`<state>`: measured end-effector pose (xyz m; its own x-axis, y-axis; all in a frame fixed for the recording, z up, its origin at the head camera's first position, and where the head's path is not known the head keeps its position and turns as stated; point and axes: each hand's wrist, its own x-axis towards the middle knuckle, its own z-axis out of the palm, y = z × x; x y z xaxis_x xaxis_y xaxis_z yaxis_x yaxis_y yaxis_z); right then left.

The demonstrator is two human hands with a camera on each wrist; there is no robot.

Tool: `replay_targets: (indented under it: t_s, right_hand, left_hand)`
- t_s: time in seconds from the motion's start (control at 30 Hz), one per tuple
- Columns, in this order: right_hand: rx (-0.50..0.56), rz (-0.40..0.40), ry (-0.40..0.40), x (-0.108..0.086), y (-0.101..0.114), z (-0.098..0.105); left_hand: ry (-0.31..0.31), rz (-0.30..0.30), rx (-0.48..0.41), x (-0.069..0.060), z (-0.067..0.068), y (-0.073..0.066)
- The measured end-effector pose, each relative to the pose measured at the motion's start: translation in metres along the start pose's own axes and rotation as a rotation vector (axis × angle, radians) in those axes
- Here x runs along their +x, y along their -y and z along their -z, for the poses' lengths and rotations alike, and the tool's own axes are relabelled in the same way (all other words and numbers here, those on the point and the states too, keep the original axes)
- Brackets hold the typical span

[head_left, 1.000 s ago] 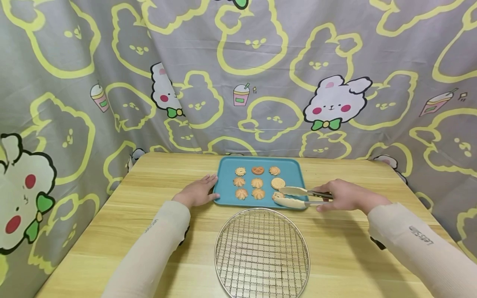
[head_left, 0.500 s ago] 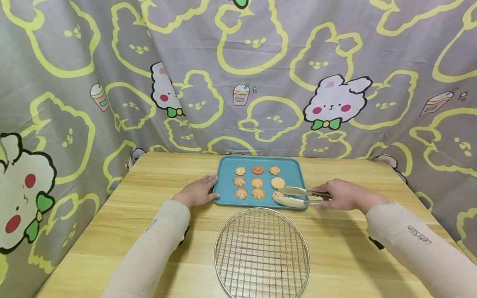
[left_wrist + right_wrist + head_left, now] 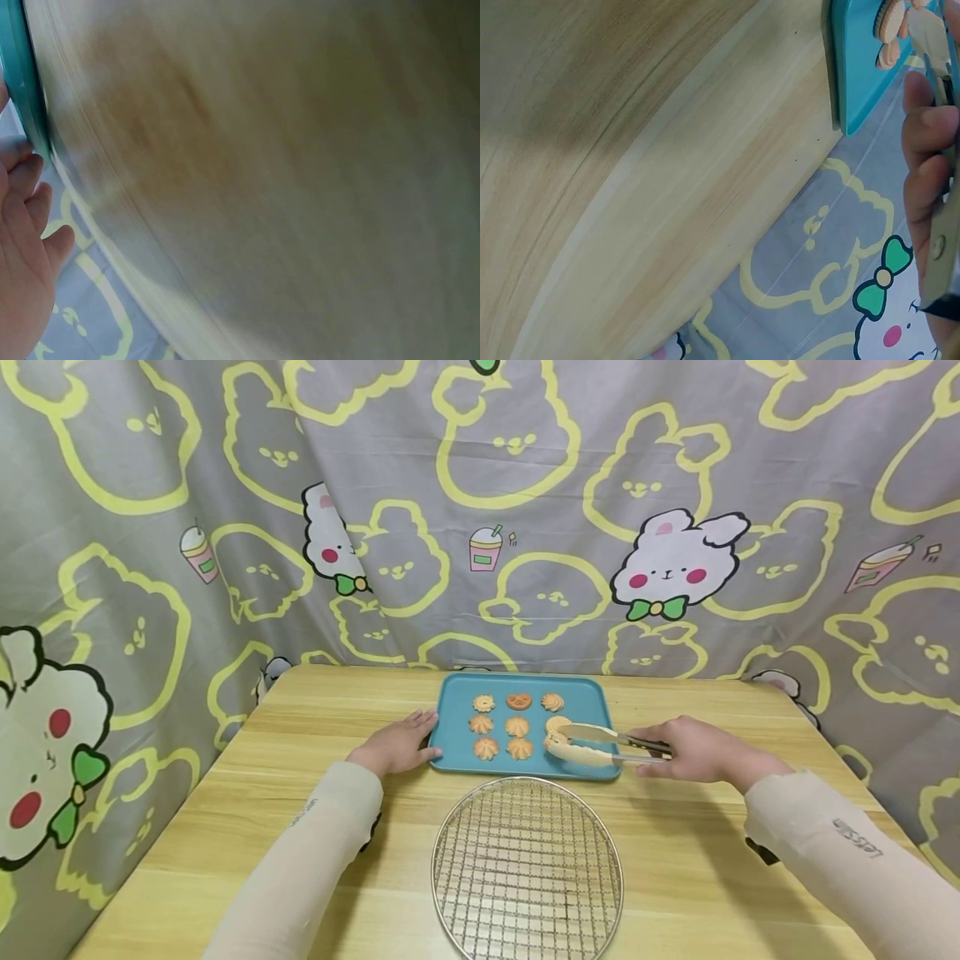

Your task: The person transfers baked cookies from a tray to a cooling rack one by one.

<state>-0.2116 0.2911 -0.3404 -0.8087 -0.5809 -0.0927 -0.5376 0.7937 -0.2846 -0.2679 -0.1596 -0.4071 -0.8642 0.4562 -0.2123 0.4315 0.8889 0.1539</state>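
Observation:
In the head view my right hand [image 3: 697, 750] grips a pair of tongs [image 3: 588, 755] with pale tips and a metal handle. Between those tips is a small baked cookie [image 3: 555, 740], seemingly lifted a little, partly covering the round cookie [image 3: 557, 723] behind it. Several flower-shaped cookies [image 3: 517, 727] and a pretzel-shaped cookie [image 3: 518, 702] lie in rows on the blue tray [image 3: 585, 693]. My left hand [image 3: 397, 745], fingers spread, touches the tray's left edge. The right wrist view shows curled fingers [image 3: 930, 142] around the tongs.
A round wire rack [image 3: 622, 868] lies on the wooden table [image 3: 300, 760] in front of the tray. Behind the table hangs a grey patterned curtain [image 3: 420, 468].
The tongs have closed in on the near-right cookie and shifted it slightly up and left, over the round cookie. My left hand stays at the tray's edge.

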Motion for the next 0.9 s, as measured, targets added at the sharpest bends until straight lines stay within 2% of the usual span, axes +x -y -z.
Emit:
replay_targets:
  t_s: [0.4, 0.9]
  right_hand:
    - [0.025, 0.045, -0.046, 0.005, 0.013, 0.002]
    - [0.036, 0.152, -0.031, 0.013, 0.039, -0.006]
  left_hand:
    - [0.006, 0.002, 0.002, 0.0, 0.001, -0.001]
    - [0.005, 0.0, 0.002, -0.002, 0.003, -0.002]
